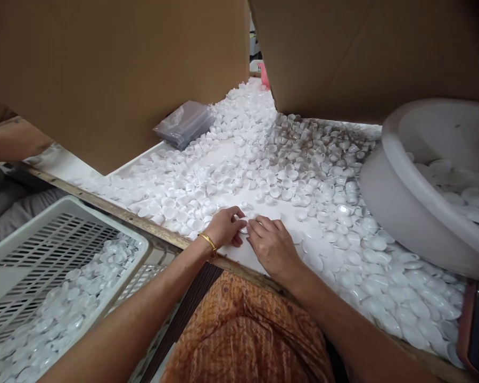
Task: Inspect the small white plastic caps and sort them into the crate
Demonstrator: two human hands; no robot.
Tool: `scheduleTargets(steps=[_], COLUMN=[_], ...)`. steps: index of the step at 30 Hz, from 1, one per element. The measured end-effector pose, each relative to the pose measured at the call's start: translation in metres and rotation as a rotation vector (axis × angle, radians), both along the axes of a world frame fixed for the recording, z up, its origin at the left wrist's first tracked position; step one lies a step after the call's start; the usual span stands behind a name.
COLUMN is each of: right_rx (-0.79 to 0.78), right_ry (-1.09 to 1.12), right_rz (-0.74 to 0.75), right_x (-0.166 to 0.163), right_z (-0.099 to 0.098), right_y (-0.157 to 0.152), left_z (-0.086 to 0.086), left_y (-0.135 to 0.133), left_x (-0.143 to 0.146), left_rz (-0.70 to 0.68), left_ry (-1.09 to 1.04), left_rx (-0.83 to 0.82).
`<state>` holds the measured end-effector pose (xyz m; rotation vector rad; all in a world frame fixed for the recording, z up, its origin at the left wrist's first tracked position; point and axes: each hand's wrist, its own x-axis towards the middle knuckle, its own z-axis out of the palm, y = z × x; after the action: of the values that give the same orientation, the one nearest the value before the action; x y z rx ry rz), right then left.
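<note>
Left hand (pixel 223 230) and right hand (pixel 272 246): fingertip grip pinched on one small white plastic cap (pixel 244 227), low over white surface (pixel 281 213) near front edge. Risk: cap slips, vanishes among loose white caps (pixel 303 159).

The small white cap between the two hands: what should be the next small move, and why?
Probably lift the white cap off the table and swing it left to the slatted basket. The left hand and the right hand both seem to pinch it with their fingertips near the table's front edge, and the basket already holds many similar caps.
</note>
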<state>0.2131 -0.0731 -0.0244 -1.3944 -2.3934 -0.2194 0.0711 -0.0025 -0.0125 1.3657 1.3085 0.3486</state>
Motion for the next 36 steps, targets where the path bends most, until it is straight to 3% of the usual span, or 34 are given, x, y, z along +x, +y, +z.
scheduleTargets(steps=[7, 11, 13, 15, 17, 20, 22, 26, 30, 33, 36], right_rx=[-0.147, -0.209, -0.202, -0.219, -0.284, -0.389, -0.403, -0.367, -0.314, -0.277, -0.262], right_ry=[0.085, 0.322, 0.461, 0.509, 0.472, 0.389, 0.362, 0.335, 0.392, 0.429, 0.353], right_rz=[-0.005, -0.029, -0.142, -0.273, -0.360, -0.406, -0.418, -0.414, -0.374, -0.338, -0.285], right_x=[0.000, 0.035, 0.063, 0.087, 0.102, 0.101, 0.094, 0.084, 0.085, 0.077, 0.054], right_z=[0.011, 0.028, 0.037, 0.041, 0.041, 0.033, 0.028, 0.026, 0.030, 0.036, 0.039], right_y=[0.002, -0.010, -0.022, -0.036, -0.048, -0.056, -0.056, -0.050, -0.038, -0.022, 0.000], left_z=[0.011, 0.018, 0.022, 0.028, 0.032, 0.030, 0.025, 0.017, 0.022, 0.033, 0.036], left_y=[-0.002, -0.017, -0.030, -0.047, -0.065, -0.087, -0.094, -0.096, -0.087, -0.065, -0.031], left_x=[0.005, 0.009, 0.012, 0.019, 0.031, 0.059, 0.080, 0.105, 0.086, 0.052, 0.022], left_rz=[-0.009, -0.108, -0.157, -0.178, -0.282, -0.565, -0.639, -0.626, -0.586, -0.407, -0.161], left_ry=[0.037, 0.111, 0.268, 0.446, 0.505, 0.503, 0.548, 0.567, 0.403, 0.279, 0.369], left_rx=[-0.043, -0.041, 0.153, 0.512, 0.787, 0.805, 0.747, 0.610, 0.576, 0.658, 0.896])
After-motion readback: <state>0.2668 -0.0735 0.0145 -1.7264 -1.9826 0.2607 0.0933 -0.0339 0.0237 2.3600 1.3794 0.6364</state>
